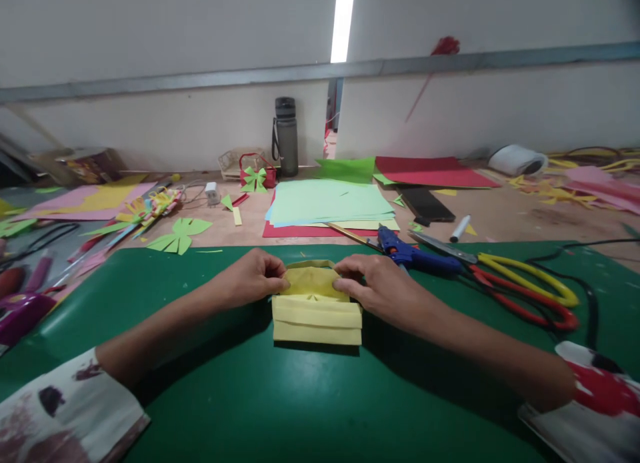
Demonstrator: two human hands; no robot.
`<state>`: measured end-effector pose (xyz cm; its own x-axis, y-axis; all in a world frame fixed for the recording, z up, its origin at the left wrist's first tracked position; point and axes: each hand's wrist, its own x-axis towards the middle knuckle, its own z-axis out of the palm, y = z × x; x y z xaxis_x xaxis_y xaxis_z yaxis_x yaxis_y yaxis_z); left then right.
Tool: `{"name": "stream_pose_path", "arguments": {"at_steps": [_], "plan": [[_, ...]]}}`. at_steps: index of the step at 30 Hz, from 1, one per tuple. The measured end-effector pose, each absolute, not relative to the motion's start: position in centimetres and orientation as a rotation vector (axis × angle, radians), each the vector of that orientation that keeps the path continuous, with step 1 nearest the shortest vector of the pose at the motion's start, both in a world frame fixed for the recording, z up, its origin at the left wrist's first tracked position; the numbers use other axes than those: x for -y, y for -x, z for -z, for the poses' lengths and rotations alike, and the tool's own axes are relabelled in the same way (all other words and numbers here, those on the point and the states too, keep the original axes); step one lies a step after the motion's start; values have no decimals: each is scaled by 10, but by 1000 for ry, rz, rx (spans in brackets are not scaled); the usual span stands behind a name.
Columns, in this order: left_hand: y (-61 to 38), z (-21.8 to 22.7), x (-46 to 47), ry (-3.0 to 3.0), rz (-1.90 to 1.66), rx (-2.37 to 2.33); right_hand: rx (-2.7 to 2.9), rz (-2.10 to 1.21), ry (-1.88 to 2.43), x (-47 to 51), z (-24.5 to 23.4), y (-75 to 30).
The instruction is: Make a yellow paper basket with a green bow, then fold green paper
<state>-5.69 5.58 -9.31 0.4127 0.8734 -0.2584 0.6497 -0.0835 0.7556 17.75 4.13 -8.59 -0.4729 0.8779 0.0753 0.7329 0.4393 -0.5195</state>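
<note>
A small folded yellow paper bag (317, 321) with a thin paper strip handle (310, 265) lies on the green mat, its flap side toward me. My left hand (255, 276) pinches the bag's upper left edge between thumb and fingers. On the opposite side, my right hand (373, 286) grips the upper right edge in the same way. The bag's inner face shows darker yellow between the two thumbs. Just beyond my right hand lie a blue glue gun (417, 257) and large scissors (525, 286) with yellow and red handles.
Stacked coloured paper sheets (327, 201) lie behind the green mat (310, 409). A phone (426, 204) and a white marker (461, 229) are to their right. Farther back stand a grey bottle (287, 139) and a small red paper bag (259, 177). Green paper cutouts (180, 235) lie left.
</note>
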Motion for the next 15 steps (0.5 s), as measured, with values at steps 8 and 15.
{"name": "stream_pose_path", "arguments": {"at_steps": [8, 15], "plan": [[53, 83, -69, -2070, -52, -1225, 2338, -744, 1348, -54, 89, -170], [49, 84, -79, -2153, -208, -1198, 2456, -857, 1343, -61, 87, -178]]}}
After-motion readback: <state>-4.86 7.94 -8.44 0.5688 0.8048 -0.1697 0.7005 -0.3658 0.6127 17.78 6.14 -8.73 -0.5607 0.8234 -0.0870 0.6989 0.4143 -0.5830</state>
